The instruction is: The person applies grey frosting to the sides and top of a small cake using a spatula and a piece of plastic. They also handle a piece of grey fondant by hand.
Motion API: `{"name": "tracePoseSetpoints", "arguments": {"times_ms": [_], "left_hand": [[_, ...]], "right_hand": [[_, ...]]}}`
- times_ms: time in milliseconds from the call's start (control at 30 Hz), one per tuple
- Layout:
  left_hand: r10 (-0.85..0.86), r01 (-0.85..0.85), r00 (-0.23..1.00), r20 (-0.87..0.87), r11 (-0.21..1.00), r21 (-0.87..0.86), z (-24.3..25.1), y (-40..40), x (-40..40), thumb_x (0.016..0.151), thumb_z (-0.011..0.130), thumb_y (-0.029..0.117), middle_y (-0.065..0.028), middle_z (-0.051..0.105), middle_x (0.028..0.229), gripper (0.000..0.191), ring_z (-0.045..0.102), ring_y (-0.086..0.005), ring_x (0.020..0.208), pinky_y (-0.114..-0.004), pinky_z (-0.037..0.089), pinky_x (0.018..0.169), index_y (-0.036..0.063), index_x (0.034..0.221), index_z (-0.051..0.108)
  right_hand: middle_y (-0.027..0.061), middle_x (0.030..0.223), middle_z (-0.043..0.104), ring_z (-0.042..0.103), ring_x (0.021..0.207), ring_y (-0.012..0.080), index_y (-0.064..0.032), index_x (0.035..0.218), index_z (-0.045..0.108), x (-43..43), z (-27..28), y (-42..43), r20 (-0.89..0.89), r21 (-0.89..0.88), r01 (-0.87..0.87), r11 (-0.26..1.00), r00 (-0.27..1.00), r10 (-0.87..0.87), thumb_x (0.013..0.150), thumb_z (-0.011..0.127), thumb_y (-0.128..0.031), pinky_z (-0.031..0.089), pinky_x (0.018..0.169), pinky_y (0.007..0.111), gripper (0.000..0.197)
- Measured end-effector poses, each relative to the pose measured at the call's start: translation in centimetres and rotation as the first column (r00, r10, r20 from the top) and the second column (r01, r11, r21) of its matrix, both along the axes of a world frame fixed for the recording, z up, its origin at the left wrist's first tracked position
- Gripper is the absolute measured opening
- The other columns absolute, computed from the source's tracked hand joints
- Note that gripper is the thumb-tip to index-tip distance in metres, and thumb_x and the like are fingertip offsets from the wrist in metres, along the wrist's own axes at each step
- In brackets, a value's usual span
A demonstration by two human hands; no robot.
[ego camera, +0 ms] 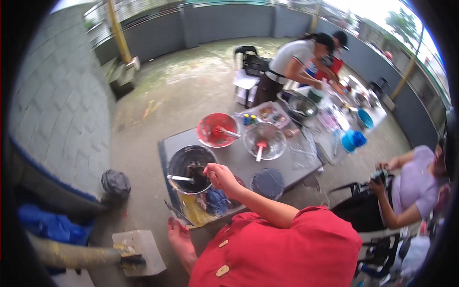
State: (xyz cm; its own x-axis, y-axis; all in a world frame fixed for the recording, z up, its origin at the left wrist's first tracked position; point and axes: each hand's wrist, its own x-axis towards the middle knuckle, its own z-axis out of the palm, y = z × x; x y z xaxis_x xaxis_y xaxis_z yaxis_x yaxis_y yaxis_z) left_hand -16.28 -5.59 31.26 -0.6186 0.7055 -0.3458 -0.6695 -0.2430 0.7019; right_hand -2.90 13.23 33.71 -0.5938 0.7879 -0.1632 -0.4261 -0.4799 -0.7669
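My right hand (221,179) is over the near rim of a bowl with dark contents (174,158), its fingers curled closed and nothing visible in them. A white-handled utensil (181,178) lies in that bowl. Lower left, my left hand (179,235) is palm up beside the table corner, its fingertips by a thin dark flat piece (179,214); whether it holds this piece is unclear. Beyond are a red-coated bowl (202,123) with a whisk-like utensil (227,132) and a metal bowl (276,143) with a red-and-white spatula (260,150).
A round, dark-topped container (268,183) and crumpled blue cloth (217,201) lie on the near table (236,161). Two people work at the far table (374,116); another person (412,186) stands at right. A pale block (140,253) is on the floor.
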Motion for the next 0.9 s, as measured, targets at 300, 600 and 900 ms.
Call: {"name": "tracePoseSetpoints", "arguments": {"times_ms": [300,600,900], "left_hand": [[-0.764,0.760,0.644,-0.039,0.645,-0.074,-0.4,14.2,9.2,0.084,0.060,0.011,0.0043,0.055,0.077,0.030,0.052,-0.0038,0.063,-0.018,0.042,0.056,0.0088,0.112,0.050],[-0.932,0.932,0.357,-0.065,0.360,-0.043,1.4,17.7,22.1,0.083,0.058,0.006,0.0023,0.050,0.076,0.033,0.047,-0.0054,0.062,-0.020,0.041,0.057,0.0028,0.113,0.044],[-0.827,0.819,0.561,-0.037,0.561,-0.122,2.2,17.4,24.6,0.083,0.058,0.005,0.0016,0.051,0.076,0.032,0.048,-0.0063,0.062,-0.021,0.041,0.057,0.0041,0.111,0.044]], "right_hand": [[-0.0057,0.046,0.033,0.026,0.035,0.0037,-0.0035,0.078,0.055,23.2,-1.2,-6.2,0.033,-0.023,0.788,0.616,0.616,-0.787,0.093,0.040,-0.024,0.021,0.035,0.020,0.029],[-0.0051,0.046,0.032,0.027,0.035,0.0033,-0.0021,0.079,0.055,33.0,-2.7,-10.7,0.067,-0.077,0.964,0.256,0.261,-0.963,0.093,0.039,-0.025,0.021,0.034,0.019,0.031],[-0.0049,0.046,0.032,0.026,0.035,0.0033,-0.0019,0.080,0.055,36.3,-4.6,-2.5,0.051,-0.136,0.846,0.515,0.525,-0.849,0.094,0.039,-0.025,0.021,0.035,0.020,0.031]]}}
